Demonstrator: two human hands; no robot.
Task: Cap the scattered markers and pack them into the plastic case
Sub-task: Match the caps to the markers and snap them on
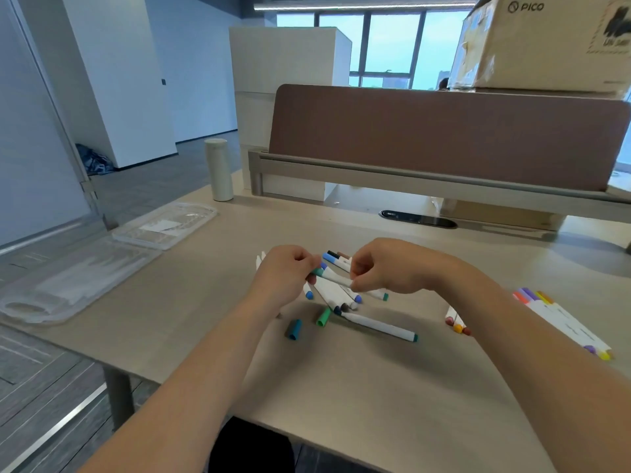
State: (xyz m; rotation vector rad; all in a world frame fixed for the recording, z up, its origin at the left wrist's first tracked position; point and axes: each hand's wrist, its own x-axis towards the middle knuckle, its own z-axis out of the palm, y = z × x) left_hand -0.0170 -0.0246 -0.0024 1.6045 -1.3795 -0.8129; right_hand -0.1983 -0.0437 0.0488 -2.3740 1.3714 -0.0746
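Observation:
Both hands meet above a pile of white markers [336,295] at the table's middle. My left hand [285,271] pinches the green cap end of a white marker [333,276], and my right hand [382,268] grips the barrel's other end. Two loose caps lie in front of the pile: a teal cap [293,329] and a green cap [323,317]. A single white marker with a green end [380,326] lies nearer me. The open clear plastic case [85,268] sits at the table's left edge. A row of capped markers [563,322] lies on the right.
A pale tall bottle [218,170] stands at the back left of the table. A brown desk divider [444,138] runs along the far side, with a cardboard box [546,42] above it. Three markers [456,320] lie by my right forearm.

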